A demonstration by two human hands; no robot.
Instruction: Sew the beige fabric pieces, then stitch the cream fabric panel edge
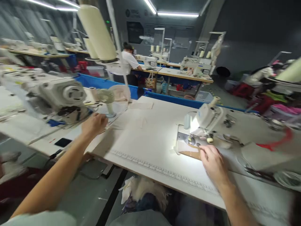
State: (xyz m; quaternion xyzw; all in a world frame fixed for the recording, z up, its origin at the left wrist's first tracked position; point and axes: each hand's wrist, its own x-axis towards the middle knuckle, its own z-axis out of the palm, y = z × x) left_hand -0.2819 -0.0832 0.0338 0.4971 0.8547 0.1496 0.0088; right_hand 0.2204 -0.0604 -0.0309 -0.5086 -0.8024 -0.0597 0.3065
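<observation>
My left hand [95, 124] reaches to the left edge of the white table, close to the base of a small desk fan [107, 99]. Its fingers are curled, and what they hold, if anything, is hidden. On the right, my right hand [213, 161] is at the front of a white sewing machine [207, 117] whose lamp is lit. Thumb and fingers are pinched together by a small dark spot near the needle area; I cannot make out what is between them. A flat brown piece [191, 154] lies on the machine bed beside the fingertips.
A printed ruler strip [150, 166] runs along the front edge of the table [150, 135]. Another sewing machine [62, 94] and a dark phone [63, 142] are at left. Scissors [258, 172] lie far right. A co-worker [128, 62] sits beyond the blue trough [162, 96].
</observation>
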